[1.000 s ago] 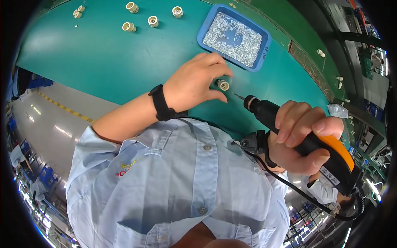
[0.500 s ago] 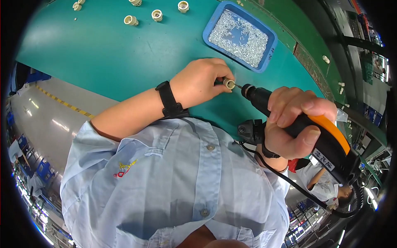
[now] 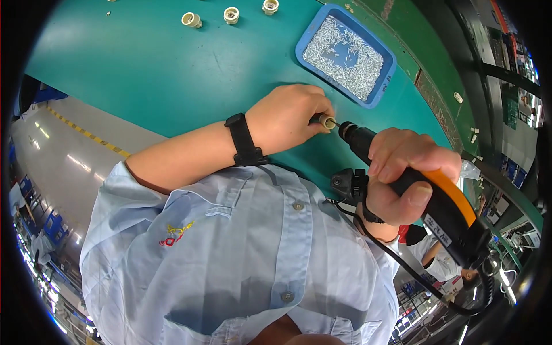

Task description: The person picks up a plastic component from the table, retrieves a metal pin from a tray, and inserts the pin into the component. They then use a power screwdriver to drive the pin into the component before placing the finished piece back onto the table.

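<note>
Pinched between the fingertips of my left hand (image 3: 292,115) is a small cream lamp socket (image 3: 328,122), its open end turned to the right. My right hand (image 3: 411,164) wraps round a black and orange electric screwdriver (image 3: 360,141), which slants down to the right. The thin bit reaches the mouth of the socket; how deep it goes in I cannot tell. Both hands are just above the green table, on the near side of a blue tray (image 3: 384,86).
Many small silvery screw-like pieces (image 3: 362,75) lie in the tray. Farther left on the table (image 3: 144,69) stand several cream sockets (image 3: 231,15). A black cable (image 3: 411,264) runs below the screwdriver. A green ledge (image 3: 428,100) borders the right side, and another person (image 3: 440,261) shows at lower right.
The screwdriver has come closer to the socket, and its bit now reaches the mouth. My left hand still holds the socket. The whole view has shifted slightly, so the tray appears farther right and lower.
</note>
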`<state>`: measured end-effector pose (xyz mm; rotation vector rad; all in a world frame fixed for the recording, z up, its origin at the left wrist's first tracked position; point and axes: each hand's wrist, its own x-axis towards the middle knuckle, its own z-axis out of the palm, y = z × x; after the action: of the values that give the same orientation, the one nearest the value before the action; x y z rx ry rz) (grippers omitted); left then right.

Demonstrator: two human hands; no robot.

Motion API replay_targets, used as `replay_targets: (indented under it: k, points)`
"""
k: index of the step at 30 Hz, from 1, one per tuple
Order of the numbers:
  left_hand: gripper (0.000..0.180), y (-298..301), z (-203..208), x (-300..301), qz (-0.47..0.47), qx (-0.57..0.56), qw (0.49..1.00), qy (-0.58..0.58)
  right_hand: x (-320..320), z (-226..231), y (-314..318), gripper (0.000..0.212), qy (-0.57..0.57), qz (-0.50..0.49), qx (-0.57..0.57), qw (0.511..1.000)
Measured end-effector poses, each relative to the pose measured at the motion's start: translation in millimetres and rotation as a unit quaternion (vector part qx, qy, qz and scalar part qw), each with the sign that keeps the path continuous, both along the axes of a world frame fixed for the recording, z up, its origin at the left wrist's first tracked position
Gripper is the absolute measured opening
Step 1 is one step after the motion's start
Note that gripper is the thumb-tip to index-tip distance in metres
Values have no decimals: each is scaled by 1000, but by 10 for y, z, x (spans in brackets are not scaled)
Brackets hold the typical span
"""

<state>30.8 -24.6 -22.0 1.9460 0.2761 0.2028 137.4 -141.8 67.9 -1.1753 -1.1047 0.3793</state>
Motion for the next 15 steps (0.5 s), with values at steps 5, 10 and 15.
replay_targets:
  k: [5,10,15]
  points:
    - [23,31,16,0,-13,11,1000,7,7,5,46,32,3,13,-27,1000]
    - [23,-3,-2,-1,-10,20,1000,-16,1,4,62,32,0,2,-33,999]
    - [26,-73,-105,-11,-14,59,996,-68,13,72,6,30,1,-4,-48,999]
